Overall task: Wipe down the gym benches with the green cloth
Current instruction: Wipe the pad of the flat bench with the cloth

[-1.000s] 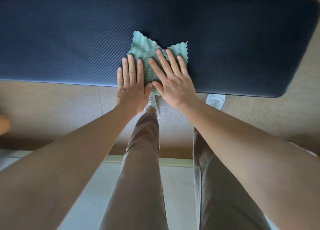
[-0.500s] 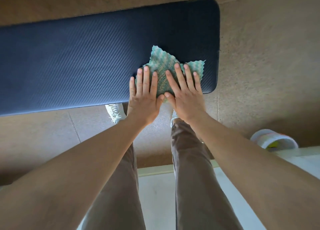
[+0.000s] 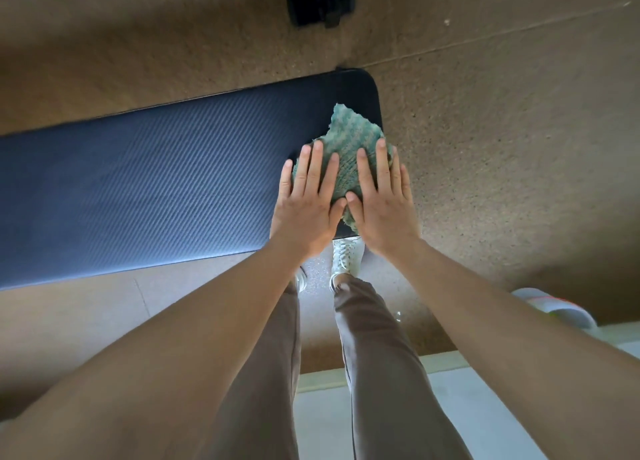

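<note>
Saw brown speckled floor (image 3: 502, 130) across most of the view. Noted 1 dark blue ribbed bench pad (image 3: 156, 189) running from the left edge to a rounded end right of centre. Logged 2 bare forearms reaching forward from the bottom corners, over 2 legs in brown trousers (image 3: 377, 373). Noted a pale grey surface (image 3: 322, 425) underfoot at the bottom. Found left hand (image 3: 304, 214) and right hand (image 3: 384, 214) side by side on the pad's right end, both flat with fingers straight, gripping nothing, pressing down on the green cloth (image 3: 349, 141), thumb tips almost meeting. Saw the cloth crumpled on the pad's right end, 1 corner poking forward past the fingertips, its right side reaching the pad's end. Logged a white tub (image 3: 554, 307) on the floor at far right, a blurred black object (image 3: 320, 2) at top, and a white shoe (image 3: 344, 255) just below the pad's near edge.
</note>
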